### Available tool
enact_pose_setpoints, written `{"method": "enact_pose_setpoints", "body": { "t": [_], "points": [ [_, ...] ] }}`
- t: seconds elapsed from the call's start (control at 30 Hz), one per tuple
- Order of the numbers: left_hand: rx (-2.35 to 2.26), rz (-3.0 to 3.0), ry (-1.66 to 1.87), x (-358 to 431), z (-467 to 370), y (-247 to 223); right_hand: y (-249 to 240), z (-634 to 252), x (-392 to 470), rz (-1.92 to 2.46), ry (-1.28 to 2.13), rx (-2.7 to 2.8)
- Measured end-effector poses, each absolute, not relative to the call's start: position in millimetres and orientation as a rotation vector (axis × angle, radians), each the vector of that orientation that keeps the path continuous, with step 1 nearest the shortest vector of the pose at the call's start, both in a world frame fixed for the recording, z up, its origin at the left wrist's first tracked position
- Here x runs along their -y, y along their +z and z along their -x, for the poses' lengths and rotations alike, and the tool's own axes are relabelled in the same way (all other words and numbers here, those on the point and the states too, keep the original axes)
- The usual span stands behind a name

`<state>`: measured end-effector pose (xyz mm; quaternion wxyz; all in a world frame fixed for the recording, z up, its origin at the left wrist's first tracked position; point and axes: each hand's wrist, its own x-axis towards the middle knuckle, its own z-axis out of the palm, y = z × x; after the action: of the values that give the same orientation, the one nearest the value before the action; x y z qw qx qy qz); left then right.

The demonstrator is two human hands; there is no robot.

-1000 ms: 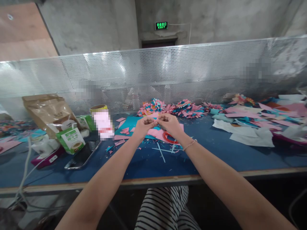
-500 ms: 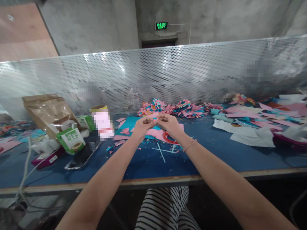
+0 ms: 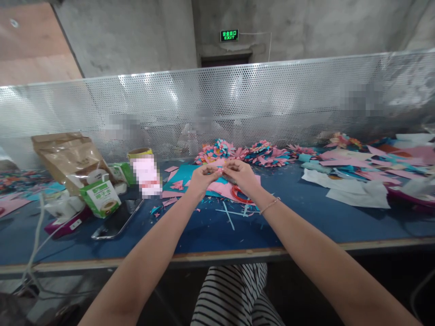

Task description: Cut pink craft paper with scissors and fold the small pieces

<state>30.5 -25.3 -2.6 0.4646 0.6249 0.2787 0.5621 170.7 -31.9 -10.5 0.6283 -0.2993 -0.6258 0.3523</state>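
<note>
My left hand point(image 3: 203, 177) and my right hand point(image 3: 239, 174) meet fingertip to fingertip above the blue table point(image 3: 210, 235). Both are closed in a pinch. Something small and pinkish shows between the fingertips, too small to make out. Under them lie a teal sheet point(image 3: 183, 174) and pink paper pieces point(image 3: 222, 189). A coil of red cord point(image 3: 240, 194) rests just below my right hand. Pink and blue paper flower clusters point(image 3: 268, 154) sit right behind the hands.
At the left stand a brown bag point(image 3: 71, 158), a green and white packet point(image 3: 101, 198) and a phone point(image 3: 117, 220). Thin pale strips point(image 3: 228, 216) lie in front. White sheets point(image 3: 360, 192) and paper scraps are at the right. A perforated metal screen point(image 3: 238, 104) runs behind.
</note>
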Motion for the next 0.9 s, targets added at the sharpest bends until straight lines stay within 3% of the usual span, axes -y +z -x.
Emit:
{"method": "enact_pose_setpoints", "body": {
  "t": [0.9],
  "points": [
    [-0.704, -1.605, 1.442, 22.3, -29.9, -2.7, -6.6, -172.5, 35.3, 0.7, 0.63, 1.617]
  ]
}}
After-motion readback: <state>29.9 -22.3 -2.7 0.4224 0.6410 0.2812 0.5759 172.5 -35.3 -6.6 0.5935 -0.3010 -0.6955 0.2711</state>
